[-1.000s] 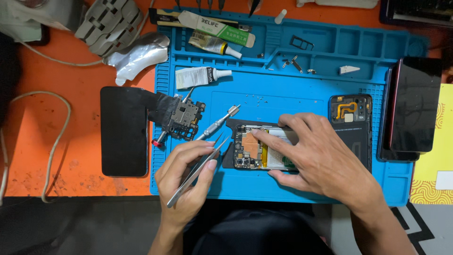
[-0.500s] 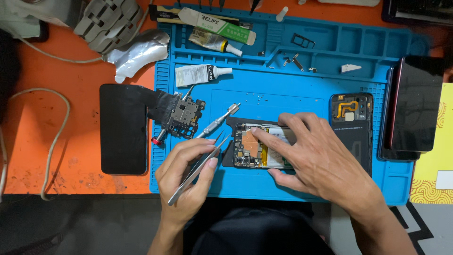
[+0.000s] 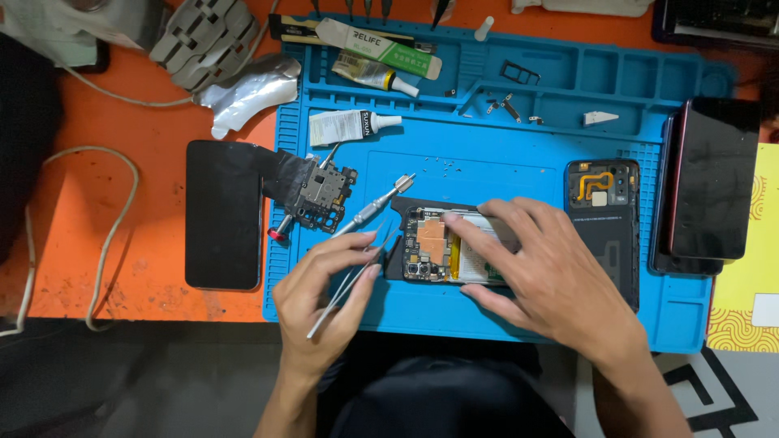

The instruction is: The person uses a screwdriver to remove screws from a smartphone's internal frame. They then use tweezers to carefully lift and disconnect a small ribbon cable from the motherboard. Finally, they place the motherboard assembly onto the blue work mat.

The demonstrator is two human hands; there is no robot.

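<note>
Opened phone [image 3: 442,247] on blue mat [image 3: 487,162], back cover [image 3: 604,219] already off and lying right of the grip; board exposed, circuit module [image 3: 316,195] set aside to upper left. Reassembly or removal unfinished, by the look.

Left hand [image 3: 324,300] pinched shut on tweezers [image 3: 349,280], tips angled toward phone's edge. Right hand [image 3: 544,276] spread flat, pressing phone down, fingers loose, gripping nothing. Screwdriver [image 3: 369,209] loose just above tweezers.

Bright, even light falls from above, so the blue work mat [image 3: 519,154] and orange table [image 3: 146,122] look saturated and the left hand [image 3: 324,296] and right hand [image 3: 544,280] cast only soft, short shadows. Glare sits on the silver pouch [image 3: 247,93] at far left and faintly on the dark phone screen [image 3: 714,174] at right. Focus is sharp at centre, while the near edge falls dim.
</note>
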